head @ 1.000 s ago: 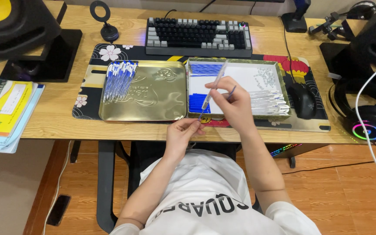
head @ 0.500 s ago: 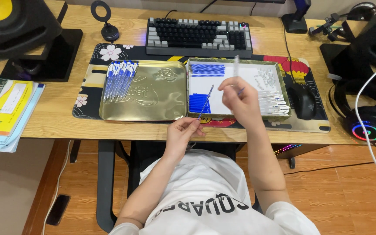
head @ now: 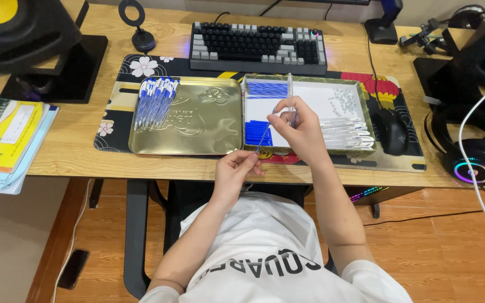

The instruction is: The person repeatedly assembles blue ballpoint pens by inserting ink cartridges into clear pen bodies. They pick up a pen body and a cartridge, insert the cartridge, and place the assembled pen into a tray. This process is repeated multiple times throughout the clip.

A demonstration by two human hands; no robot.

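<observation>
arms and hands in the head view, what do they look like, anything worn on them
Both arms are bare from the short white sleeves of a T-shirt with dark lettering across the chest. The left hand and right hand wear no gloves; no watch, ring or bracelet is visible.

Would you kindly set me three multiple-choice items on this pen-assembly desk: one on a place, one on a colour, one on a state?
1. Where do the assembled pens lie?
A. At the left end of the gold tray lid
B. On the keyboard
C. Inside the headset

2. What colour are the refills stacked in the open tin?
A. Red
B. Blue
C. Green

3. What is the right hand doing?
A. Lying flat on the mouse
B. Holding a clear pen barrel upright
C. Typing

Answers:
1 A, the blue-and-white pens sit bunched at the lid's left end.
2 B, the stack is plainly blue.
3 B, its fingers pinch the barrel above the tin, while the left hand holds a thin blue refill.
</observation>
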